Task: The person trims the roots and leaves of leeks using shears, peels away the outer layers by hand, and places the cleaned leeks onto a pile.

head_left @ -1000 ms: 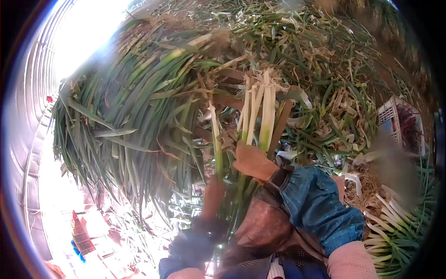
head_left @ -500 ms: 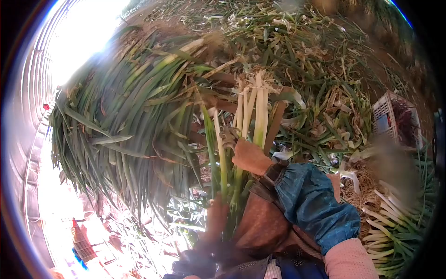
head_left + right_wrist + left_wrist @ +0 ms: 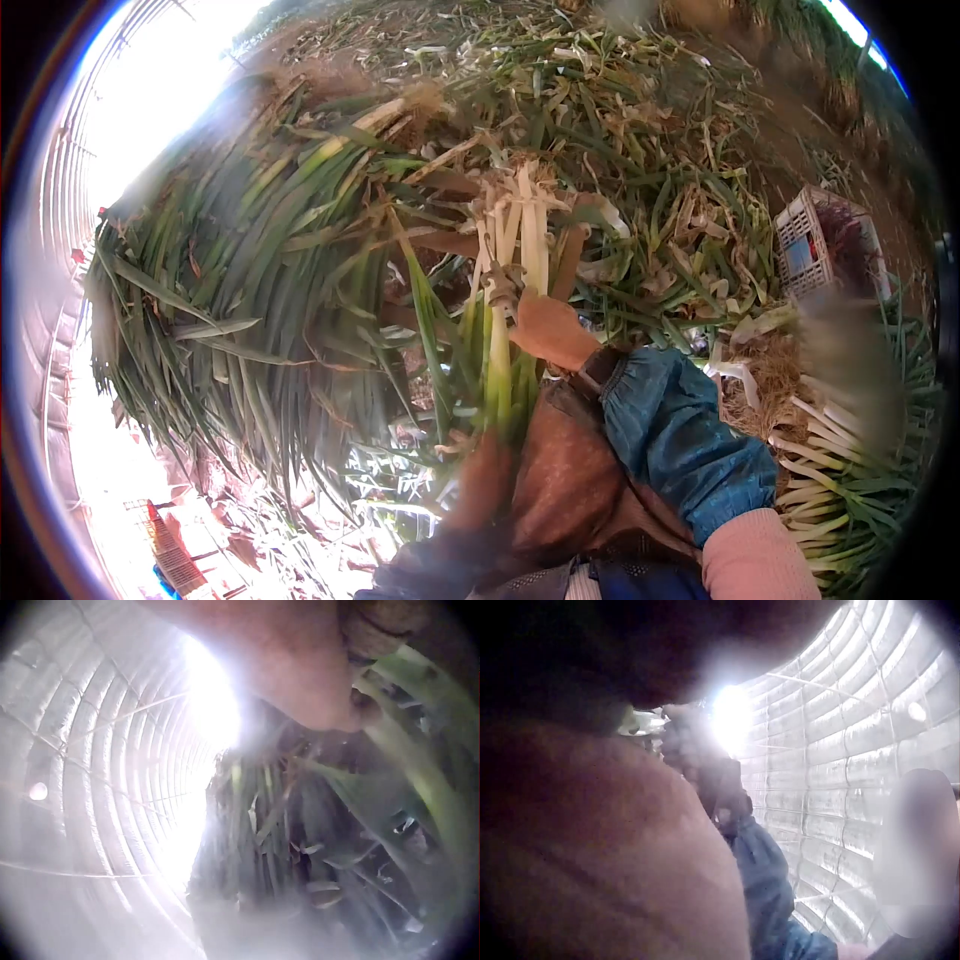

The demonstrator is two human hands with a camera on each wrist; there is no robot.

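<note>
A bunch of long green onions (image 3: 515, 245) stands in front of me, roots up, white stalks above and green leaves below. My left hand (image 3: 482, 480), blurred, grips the leaf part low on the bunch. My right hand (image 3: 552, 332) is curled at the bunch's right side, fingertips right at the stalks. It pinches a brown wrinkled strip (image 3: 503, 285), which crosses the stalks and shows beside the thumb (image 3: 315, 697) in the right wrist view. In the left wrist view my left hand (image 3: 615, 847) fills the lower left, with the blue sleeve (image 3: 761, 877) beyond it.
A big heap of green onions (image 3: 230, 270) lies at the left. Loose trimmed leaves (image 3: 640, 150) cover the ground behind. At the right are a white plastic crate (image 3: 805, 245) and a pile of cleaned onions (image 3: 830, 470). A brown board (image 3: 570, 260) stands behind the bunch.
My left hand has moved right and down, bringing a separate stalk with green leaves against the bunch. The right hand stays at the bunch. The whole head view has shifted slightly.
</note>
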